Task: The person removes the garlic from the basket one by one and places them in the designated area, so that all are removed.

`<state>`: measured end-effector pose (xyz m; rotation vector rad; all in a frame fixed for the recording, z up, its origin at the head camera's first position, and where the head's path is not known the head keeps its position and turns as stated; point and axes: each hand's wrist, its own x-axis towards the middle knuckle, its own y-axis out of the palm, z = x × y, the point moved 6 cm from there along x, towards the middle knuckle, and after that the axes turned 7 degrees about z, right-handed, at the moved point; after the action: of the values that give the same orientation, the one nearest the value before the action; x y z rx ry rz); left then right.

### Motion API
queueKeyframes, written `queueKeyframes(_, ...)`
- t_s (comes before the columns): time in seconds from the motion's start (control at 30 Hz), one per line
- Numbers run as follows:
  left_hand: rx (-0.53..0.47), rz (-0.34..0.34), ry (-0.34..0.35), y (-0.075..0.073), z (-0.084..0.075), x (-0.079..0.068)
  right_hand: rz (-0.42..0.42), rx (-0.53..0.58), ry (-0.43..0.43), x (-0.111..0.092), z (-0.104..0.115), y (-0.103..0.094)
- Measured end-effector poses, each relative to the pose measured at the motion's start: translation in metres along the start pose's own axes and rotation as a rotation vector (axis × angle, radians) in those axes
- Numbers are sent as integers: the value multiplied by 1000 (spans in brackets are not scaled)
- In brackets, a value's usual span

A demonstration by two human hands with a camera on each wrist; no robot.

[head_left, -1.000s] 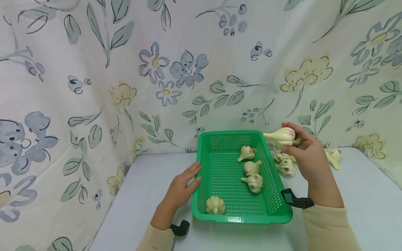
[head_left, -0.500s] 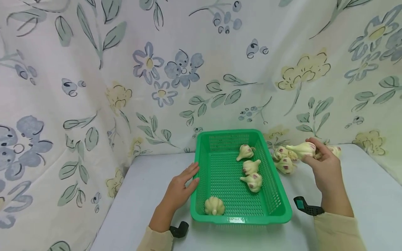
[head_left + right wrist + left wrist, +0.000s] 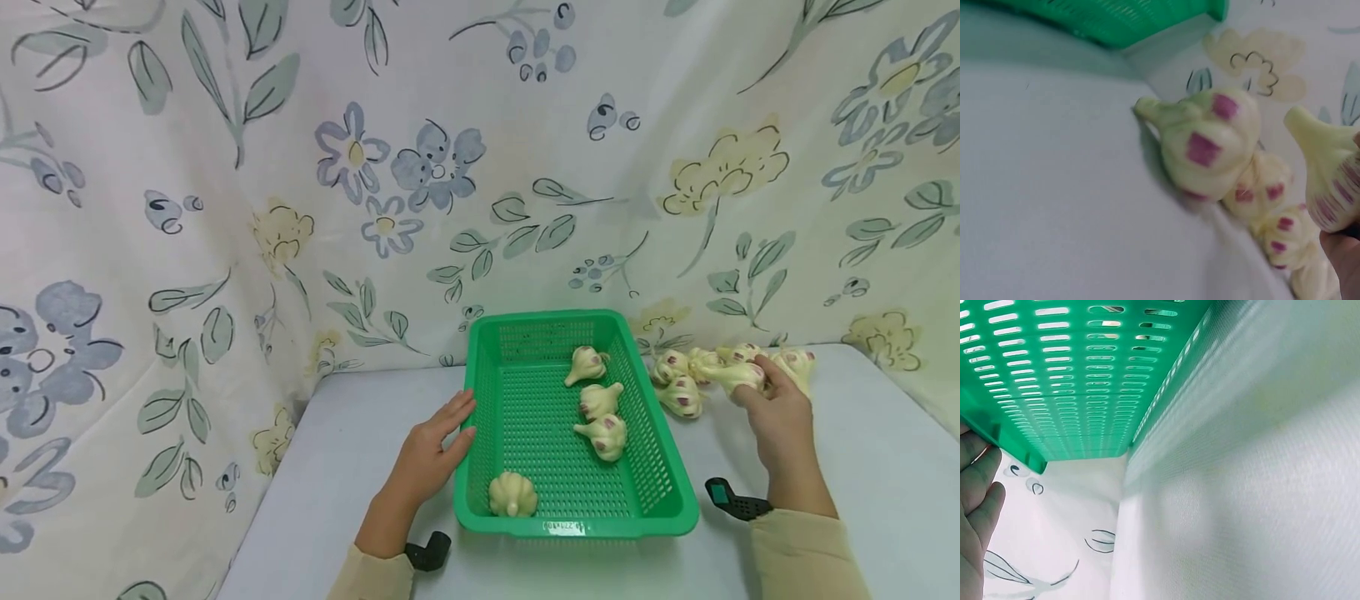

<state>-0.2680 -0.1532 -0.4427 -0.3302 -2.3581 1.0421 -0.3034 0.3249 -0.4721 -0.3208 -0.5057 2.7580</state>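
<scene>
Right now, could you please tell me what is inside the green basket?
The green basket holds four garlic bulbs: one in the near left corner and three toward the right side. Whatever is directly beneath them is covered.

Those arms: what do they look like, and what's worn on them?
The left hand and right hand are bare, without gloves. At the wrists are black gadgets, then beige sleeves; the right gadget has a small teal panel.
</scene>
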Motion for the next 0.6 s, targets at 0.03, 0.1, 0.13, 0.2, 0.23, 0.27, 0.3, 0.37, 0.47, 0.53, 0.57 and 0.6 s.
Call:
queueKeyframes(0.03,3,2,-3,0,0,0,3,-2,1,2,-3,0)
queueKeyframes(0.1,1,6,-14,0,0,0,14,-2,5,5,-9,2)
queueKeyframes(0.13,1,8,-19,0,1,0,19,-3,9,6,-11,2)
queueKeyframes(0.2,-6,14,-33,0,1,0,27,-13,23,8,-16,3)
queueKeyframes(0.23,-5,14,-33,0,1,0,32,-14,29,9,-18,4)
queueKeyframes(0.27,-9,17,-38,0,1,0,36,-16,37,9,-20,4)
queueKeyframes(0.3,-11,18,-40,0,1,0,40,-17,43,9,-21,4)
queueKeyframes(0.37,-12,20,-40,1,2,0,46,-24,63,9,-24,5)
queueKeyframes(0.47,-15,20,-38,1,2,0,61,-47,81,9,-28,7)
queueKeyframes(0.53,-14,20,-32,1,2,0,75,-75,85,10,-29,8)
queueKeyframes(0.57,-13,21,-31,1,3,0,85,-85,83,10,-30,9)
queueKeyframes(0.6,-13,20,-29,1,3,0,93,-94,78,10,-30,10)
